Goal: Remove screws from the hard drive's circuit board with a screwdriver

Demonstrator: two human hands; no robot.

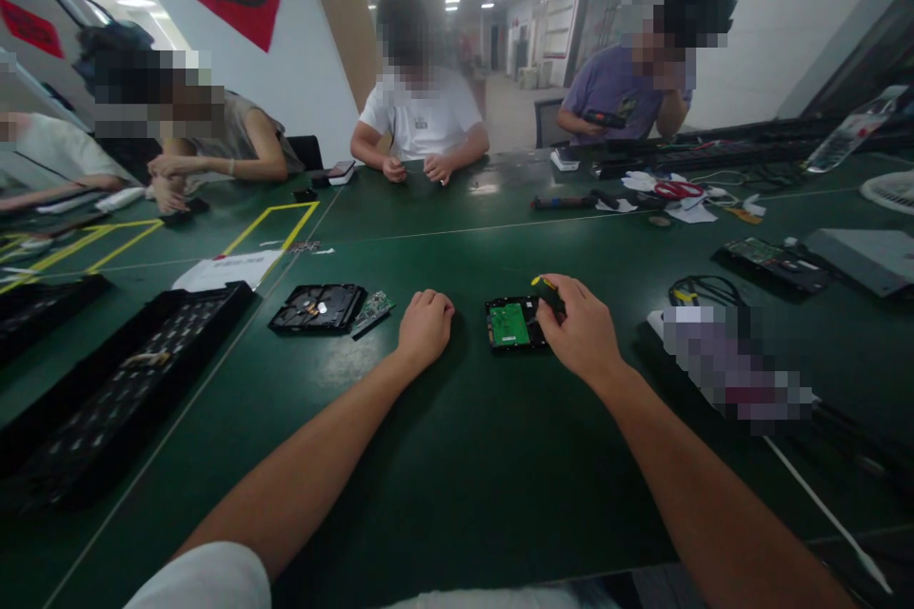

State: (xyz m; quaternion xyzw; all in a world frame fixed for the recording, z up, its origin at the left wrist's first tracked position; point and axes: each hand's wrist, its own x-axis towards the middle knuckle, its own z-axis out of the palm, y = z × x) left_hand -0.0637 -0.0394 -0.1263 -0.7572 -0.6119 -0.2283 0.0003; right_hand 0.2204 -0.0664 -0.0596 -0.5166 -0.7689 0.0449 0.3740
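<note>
One screwdriver (549, 292), gripped by the right hand (584, 328) at a hard drive (508, 324); left hand (427, 327) lies half-curled, contents unclear.

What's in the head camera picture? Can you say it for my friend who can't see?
A person's right hand holds a screwdriver at a hard drive with its green circuit board facing up, on a green table. The left hand rests between it and a loose circuit board beside another hard drive. Other people sit across the table.

Green table (471, 485) bearing hard drive (509, 324), black tray (107, 419).
</note>
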